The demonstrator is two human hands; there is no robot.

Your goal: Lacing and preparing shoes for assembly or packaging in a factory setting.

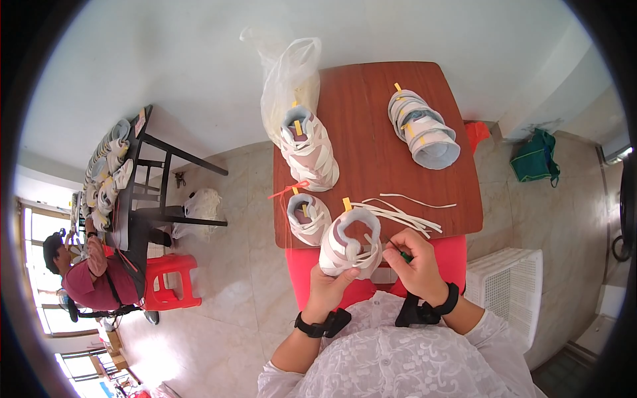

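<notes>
A white and pink shoe upper (pixel 334 252) with a yellow pull tab hangs at the near edge of the brown table (pixel 371 149). My left hand (pixel 327 290) is closed around its lower side, thumb on the outside. At the upper's right side, my right hand (pixel 418 266) grips a small green-handled tool (pixel 405 256); its tip is too small to make out. White lace crosses the upper beside those fingers. Several loose white laces (pixel 405 217) lie just beyond. Another upper (pixel 309 225) with a red string (pixel 290 190) stands to the left.
Stacked uppers stand at the table's left (pixel 310 152) and right (pixel 424 132). A clear plastic bag (pixel 288 79) sits behind. Right of me are a white basket (pixel 511 288) and green bag (pixel 536 158). Far left, a person (pixel 99 282) works by a red stool (pixel 171 275).
</notes>
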